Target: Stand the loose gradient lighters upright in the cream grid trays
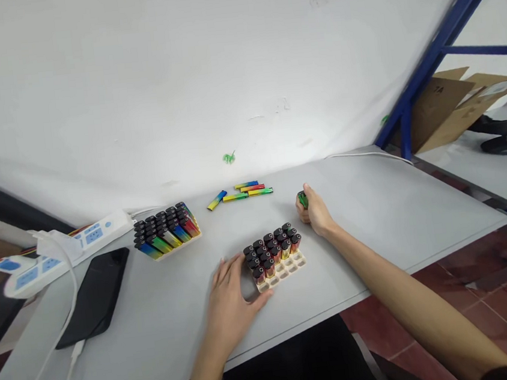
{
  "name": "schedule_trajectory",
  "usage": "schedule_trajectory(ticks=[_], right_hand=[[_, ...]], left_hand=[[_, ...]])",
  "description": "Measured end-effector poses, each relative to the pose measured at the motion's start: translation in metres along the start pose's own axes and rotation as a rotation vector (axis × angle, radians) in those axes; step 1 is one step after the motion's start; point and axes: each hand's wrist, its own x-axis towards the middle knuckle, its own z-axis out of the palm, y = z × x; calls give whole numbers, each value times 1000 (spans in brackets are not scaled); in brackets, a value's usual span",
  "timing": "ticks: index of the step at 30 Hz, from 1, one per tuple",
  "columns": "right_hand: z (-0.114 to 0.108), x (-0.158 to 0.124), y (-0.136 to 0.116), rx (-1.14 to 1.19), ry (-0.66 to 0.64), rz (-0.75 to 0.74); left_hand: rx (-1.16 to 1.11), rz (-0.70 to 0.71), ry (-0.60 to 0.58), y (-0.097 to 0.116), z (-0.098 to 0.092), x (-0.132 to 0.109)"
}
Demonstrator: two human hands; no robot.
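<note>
A pale tray with round-ended slots stands near the front of the table, partly filled with upright black-capped lighters in red and yellow. My left hand curves round its left end, thumb at the front edge and fingers at the back corner, gripping the tray. Several front slots hold nothing. To the right of the tray, my right hand is closed round a green lighter with a dark end, mostly hidden by the fingers.
A second pale tray full of black-capped colourful lighters stands at left. Several loose coloured pieces lie near the wall. A power strip, a black phone and white cables are at far left. A blue metal frame and cardboard boxes stand right.
</note>
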Motion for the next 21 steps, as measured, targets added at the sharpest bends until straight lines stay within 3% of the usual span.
schedule_trajectory(ticks=[17, 21], right_hand=[[3, -4, 1, -144, -31, -69], [6, -9, 0, -205, -22, -219]], left_hand=[[-13, 24, 17, -2, 2, 1], [-10, 14, 10, -1, 2, 1]])
